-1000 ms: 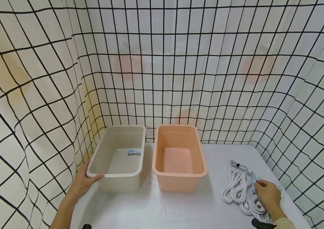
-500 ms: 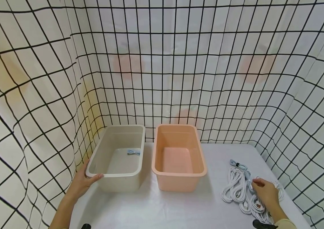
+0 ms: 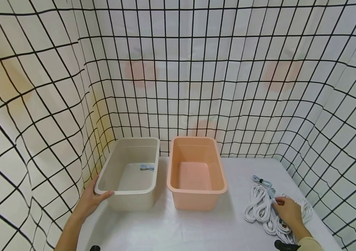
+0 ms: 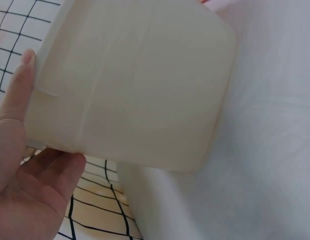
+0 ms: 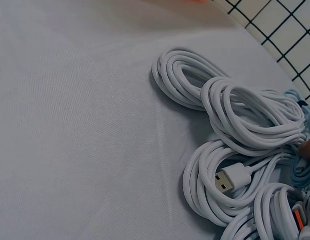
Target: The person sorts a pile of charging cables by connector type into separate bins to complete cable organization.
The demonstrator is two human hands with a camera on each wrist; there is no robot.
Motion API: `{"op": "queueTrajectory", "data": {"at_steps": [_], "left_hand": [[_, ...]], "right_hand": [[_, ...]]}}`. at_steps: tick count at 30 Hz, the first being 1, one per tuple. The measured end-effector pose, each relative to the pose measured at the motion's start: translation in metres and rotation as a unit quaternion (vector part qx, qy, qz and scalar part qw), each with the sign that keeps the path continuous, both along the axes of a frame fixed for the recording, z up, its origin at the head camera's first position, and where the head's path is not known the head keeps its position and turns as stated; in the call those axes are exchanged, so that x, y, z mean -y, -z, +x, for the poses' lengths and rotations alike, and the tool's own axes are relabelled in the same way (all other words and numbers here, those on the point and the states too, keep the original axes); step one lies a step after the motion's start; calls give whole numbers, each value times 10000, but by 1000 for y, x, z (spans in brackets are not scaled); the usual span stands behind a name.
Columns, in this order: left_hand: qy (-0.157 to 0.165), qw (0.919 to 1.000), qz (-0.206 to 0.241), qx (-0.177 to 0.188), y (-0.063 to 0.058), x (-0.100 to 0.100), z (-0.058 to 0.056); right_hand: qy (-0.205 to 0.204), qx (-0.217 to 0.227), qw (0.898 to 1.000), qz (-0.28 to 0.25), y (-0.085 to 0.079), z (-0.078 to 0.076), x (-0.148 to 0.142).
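In the head view my left hand (image 3: 90, 200) grips the near left corner of a beige plastic bin (image 3: 134, 201), thumb along the front rim. The left wrist view shows the fingers bent against the bin wall (image 4: 139, 90). My right hand (image 3: 289, 212) is at a heap of coiled cables, fingertips pinching a light blue cable (image 3: 271, 192). At the right wrist view's edge, one fingertip (image 5: 308, 149) meets that blue cable (image 5: 304, 172); the rest of the hand is out of frame. White coiled cables (image 5: 250, 110) lie beside it, one with a USB plug (image 5: 234, 178).
A bundled light blue cable (image 3: 147, 167) lies inside the beige bin. To its right stands a peach bin (image 3: 197, 200). Another blue cable with a black tie (image 3: 262, 181) lies at the heap's far end. Black wire grid (image 3: 184, 90) borders the white table (image 3: 178, 230) on three sides.
My right hand has shifted left across the cable heap, toward the blue cable and the white coils. The left hand and both bins have stayed in place.
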State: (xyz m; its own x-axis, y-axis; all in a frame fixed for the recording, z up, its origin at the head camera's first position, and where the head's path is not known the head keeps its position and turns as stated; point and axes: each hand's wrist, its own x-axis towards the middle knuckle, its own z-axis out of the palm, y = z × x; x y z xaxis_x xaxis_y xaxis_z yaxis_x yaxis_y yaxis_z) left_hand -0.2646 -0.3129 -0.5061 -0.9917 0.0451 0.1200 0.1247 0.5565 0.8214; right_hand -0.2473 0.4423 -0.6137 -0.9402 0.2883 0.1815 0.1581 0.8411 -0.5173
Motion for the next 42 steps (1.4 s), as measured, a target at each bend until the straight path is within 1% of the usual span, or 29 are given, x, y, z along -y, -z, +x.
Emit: {"op": "queueTrajectory", "data": {"at_steps": [4, 10, 14, 16, 23, 27, 33, 42], "left_hand": [[43, 10000, 23, -75, 0, 0, -2], [32, 10000, -9, -30, 1, 0, -1], [12, 10000, -14, 5, 1, 0, -2], [14, 10000, -14, -9, 1, 0, -2], [-15, 10000, -57, 3, 2, 1, 0], [-23, 10000, -62, -3, 1, 1, -1], [5, 10000, -29, -63, 1, 1, -1], [2, 10000, -1, -52, 2, 1, -2]], "right_hand": [[9, -298, 9995, -112, -1, 4, 0], [113, -396, 9984, -382, -7, 6, -2], [64, -500, 9979, -402, -13, 5, -2], [38, -510, 9981, -351, -15, 4, -1], [-6, -368, 9984, -432, -25, 2, 4], [-69, -429, 9984, -364, -29, 2, 6], [-202, -477, 9976, -449, -35, 1, 13], [-365, -676, 9964, -359, -42, -5, 19]]}}
